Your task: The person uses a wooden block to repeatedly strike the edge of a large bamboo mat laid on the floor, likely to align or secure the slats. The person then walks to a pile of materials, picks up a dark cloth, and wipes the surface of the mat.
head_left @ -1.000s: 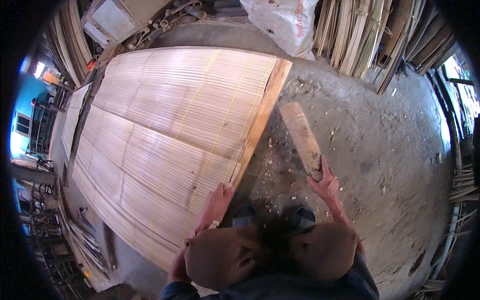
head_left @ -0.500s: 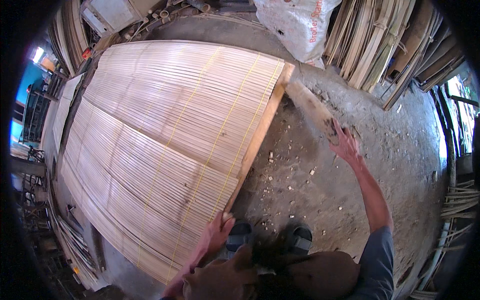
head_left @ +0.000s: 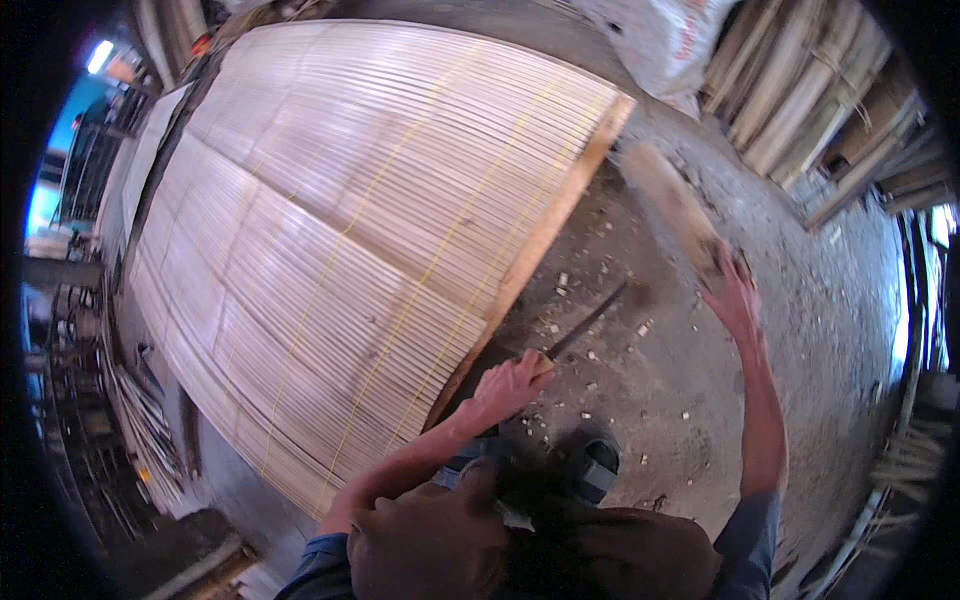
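In my left hand (head_left: 506, 388), the fingers are wrapped round the pale handle of a knife (head_left: 592, 318) whose long, dark, narrow blade points away to the right over the floor. My right hand (head_left: 738, 300) grips the near end of a flat, worn wooden board (head_left: 672, 202), smeared by motion, with its far end pointing up and left. A large mat of thin pale slats (head_left: 380, 130), crossed by yellow strings, spreads out on the left, one part overlapping another. A wooden bar (head_left: 560, 222) runs along its right edge, beside both tools.
Small wood offcuts (head_left: 643, 328) are scattered over the rough floor (head_left: 790, 400). A white sack (head_left: 665, 45) and bundled bamboo strips (head_left: 800, 85) stand at the far right. Thin strips (head_left: 150, 430) lie beyond the mat's left side. My sandalled foot (head_left: 598, 468) is just below the offcuts.
My left hand has moved up and right from the mat's near corner, and the knife's blade now shows. The right hand still holds the board; the whole view has shifted.
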{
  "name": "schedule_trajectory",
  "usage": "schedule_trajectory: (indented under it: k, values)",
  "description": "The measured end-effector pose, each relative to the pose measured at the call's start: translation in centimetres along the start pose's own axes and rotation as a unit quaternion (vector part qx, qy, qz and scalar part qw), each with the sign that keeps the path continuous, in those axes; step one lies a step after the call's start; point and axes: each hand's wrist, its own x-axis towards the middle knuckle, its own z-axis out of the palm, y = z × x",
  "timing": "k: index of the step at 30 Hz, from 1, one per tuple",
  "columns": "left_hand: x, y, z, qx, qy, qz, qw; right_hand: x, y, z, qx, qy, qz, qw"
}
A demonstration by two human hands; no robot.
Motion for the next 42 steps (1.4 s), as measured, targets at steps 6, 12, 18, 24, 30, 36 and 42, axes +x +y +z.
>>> schedule_trajectory:
  k: [6, 12, 18, 24, 30, 36, 42]
  values:
    - [1.8, 1.3, 3.0, -0.029, -0.042, 0.011, 0.999, 1.6, -1.7, -0.5, 0.034, -0.058, 0.035, 0.997]
    - [0.0, 0.7, 1.3, -0.039, 0.095, 0.142, 0.984, -2.9, 0.5, 3.2, 0.096, -0.038, 0.011, 0.995]
    - [-11.2, -9.6, -3.6, -0.132, 0.378, -0.029, 0.916, -2.5, -1.2, 4.1, -0.021, 0.095, -0.107, 0.99]
    - [-27.4, -18.5, -1.1, -0.05, 0.46, -0.351, 0.814, -4.9, -18.4, 6.0, 0.213, -0.042, -0.175, 0.96]
    - [-25.9, -12.6, 4.4, -0.546, 0.324, -0.366, 0.68, -7.9, -25.1, 11.8, 0.301, -0.153, -0.181, 0.924]
    - [-26.5, -15.2, 7.5, -0.83, 0.267, -0.302, 0.386, -4.9, -20.1, 11.0, 0.27, 0.005, -0.198, 0.942]
    - [-25.4, -16.3, 7.8, -0.833, 0.287, -0.375, 0.289, -1.7, -14.7, 6.8, 0.134, 0.228, -0.151, 0.953]
